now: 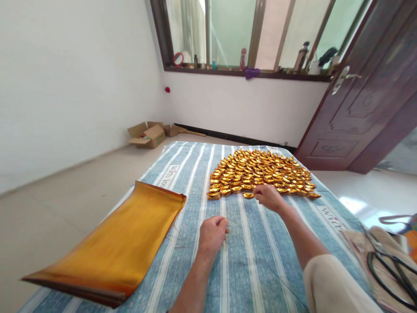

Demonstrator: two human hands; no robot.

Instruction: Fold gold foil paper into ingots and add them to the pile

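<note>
Many folded gold paper ingots [260,171] lie packed in rows on a blue and white striped cloth [254,256]. One ingot [248,195] sits apart at the near edge of the rows. My right hand [269,196] rests right beside it, fingers curled, with nothing visible in its grip. My left hand [212,232] lies on the cloth nearer to me, fingers loosely closed and apparently holding nothing. A stack of gold paper sheets [114,243] lies at the left, its ends curling up.
Black scissors [391,269] rest on a woven mat at the right edge. Cardboard boxes [148,134] stand on the floor by the far wall. A dark wooden door [368,95] hangs ajar at the right. Bottles line the window sill [247,73].
</note>
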